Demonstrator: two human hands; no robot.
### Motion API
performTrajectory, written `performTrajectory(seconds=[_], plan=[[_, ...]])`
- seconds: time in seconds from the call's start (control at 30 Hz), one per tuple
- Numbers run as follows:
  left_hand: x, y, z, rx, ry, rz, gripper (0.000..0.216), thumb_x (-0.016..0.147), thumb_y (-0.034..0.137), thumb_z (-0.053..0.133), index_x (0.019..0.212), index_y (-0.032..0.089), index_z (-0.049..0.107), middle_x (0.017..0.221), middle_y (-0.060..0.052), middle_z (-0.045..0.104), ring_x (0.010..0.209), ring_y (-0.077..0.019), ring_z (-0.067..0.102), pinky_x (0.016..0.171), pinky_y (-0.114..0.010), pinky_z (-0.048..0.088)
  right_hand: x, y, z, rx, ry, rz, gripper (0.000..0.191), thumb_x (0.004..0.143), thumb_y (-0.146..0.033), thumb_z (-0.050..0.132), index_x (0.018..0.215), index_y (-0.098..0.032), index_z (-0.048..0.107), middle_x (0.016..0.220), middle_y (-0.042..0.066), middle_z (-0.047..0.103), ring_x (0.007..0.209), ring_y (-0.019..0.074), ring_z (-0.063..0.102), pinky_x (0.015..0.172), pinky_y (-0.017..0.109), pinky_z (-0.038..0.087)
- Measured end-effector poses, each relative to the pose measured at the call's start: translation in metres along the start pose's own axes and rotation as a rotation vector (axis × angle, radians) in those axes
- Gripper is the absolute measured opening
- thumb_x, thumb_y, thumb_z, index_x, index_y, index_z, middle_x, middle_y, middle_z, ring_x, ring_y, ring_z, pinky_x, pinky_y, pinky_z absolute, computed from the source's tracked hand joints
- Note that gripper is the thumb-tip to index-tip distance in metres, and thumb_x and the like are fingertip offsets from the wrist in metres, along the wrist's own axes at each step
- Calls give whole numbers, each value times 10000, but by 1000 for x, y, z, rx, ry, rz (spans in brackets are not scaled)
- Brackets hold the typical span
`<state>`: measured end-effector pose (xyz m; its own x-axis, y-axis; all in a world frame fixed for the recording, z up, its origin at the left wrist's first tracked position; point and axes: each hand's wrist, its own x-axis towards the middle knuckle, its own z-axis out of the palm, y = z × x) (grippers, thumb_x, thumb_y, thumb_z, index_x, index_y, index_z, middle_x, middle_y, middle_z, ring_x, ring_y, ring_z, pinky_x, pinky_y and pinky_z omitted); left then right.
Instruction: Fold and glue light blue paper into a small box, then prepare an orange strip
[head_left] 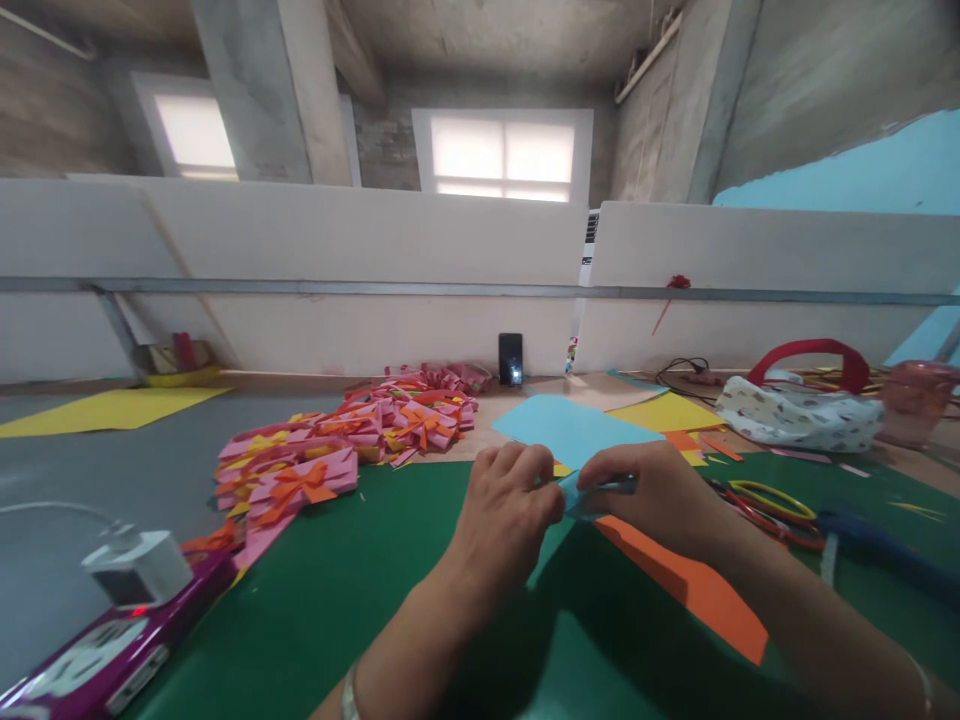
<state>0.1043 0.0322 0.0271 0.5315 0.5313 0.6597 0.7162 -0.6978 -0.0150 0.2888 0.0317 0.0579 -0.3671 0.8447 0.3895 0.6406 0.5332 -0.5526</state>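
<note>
Now, left hand: pinching small, folded light-blue paper
Right hand: clamped on it too
Smooth green table: long, flat orange paper strip

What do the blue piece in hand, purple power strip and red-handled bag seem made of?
Small light-blue piece: probably matte paper; colour and dull surface match the light-blue sheet.
Long purple power strip: likely hard plastic, glossy; bright reflections on its edge.
White patterned bag: looks like soft matte fabric, from its slumped folds; possibly coated.
</note>
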Motion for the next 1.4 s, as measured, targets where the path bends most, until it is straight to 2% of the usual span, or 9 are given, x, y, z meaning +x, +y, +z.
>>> performTrajectory(seconds=[0.17,0.37,0.53,0.63,0.8,0.87,1.03,1.2,1.4], plan=[[-2,-3,3,-284,-190,-64,123,715,100,626,693,221,634,923,-17,561,918,-194,493,768,-334,391,-1,-2,0,-106,-94,-1,142,681,-126,632,702,-252,693,691,-46,692,671,144,612,637,252,462],[1,4,2,-725,-29,-349,314,694,-42,431,839,199,571,919,-33,562,895,-150,536,761,-291,453,0,1,-13,9,10,-21,101,694,-150,638,709,-235,690,713,-27,694,679,145,626,645,250,477],[3,18,8,-826,18,-612,380,677,149,635,1036,174,513,992,-70,602,924,-203,574,747,-334,489,2,-3,-13,124,159,20,11,687,-202,670,689,-205,681,678,-16,669,664,139,605,620,245,471],[2,21,11,-831,-27,-597,312,769,333,595,1041,191,540,981,-70,642,906,-209,597,793,-358,482,4,-3,-2,275,234,94,58,669,-247,685,681,-192,675,672,-6,664,661,145,606,601,247,481],[-1,19,15,-556,-4,-617,159,834,313,498,926,196,557,885,-53,652,829,-209,598,730,-333,460,6,2,13,364,213,134,98,681,-263,678,746,-192,691,727,12,684,706,162,623,653,279,500],[-2,18,16,-471,-6,-613,133,837,274,485,929,197,544,903,-55,645,843,-217,593,718,-329,448,5,3,13,254,196,76,75,714,-257,655,748,-200,687,753,21,675,738,174,615,699,315,495],[-2,19,17,-365,23,-586,165,866,235,419,1007,202,499,964,-71,631,880,-230,594,725,-339,449,2,1,9,-162,388,-204,46,729,-241,673,757,-250,709,968,64,581,944,236,529,822,411,432],[-2,20,18,-354,-1,-503,210,859,194,414,1058,203,479,986,-70,624,885,-220,598,742,-335,458,0,-3,11,-85,338,-276,25,742,-223,678,751,-245,683,806,26,573,820,190,527,730,337,445],[-3,22,17,-411,-53,-471,176,841,208,433,1003,187,500,966,-85,628,868,-230,592,733,-350,460,-2,-9,11,-16,293,-261,85,758,-142,630,765,-226,641,813,20,569,820,178,513,725,319,429]])
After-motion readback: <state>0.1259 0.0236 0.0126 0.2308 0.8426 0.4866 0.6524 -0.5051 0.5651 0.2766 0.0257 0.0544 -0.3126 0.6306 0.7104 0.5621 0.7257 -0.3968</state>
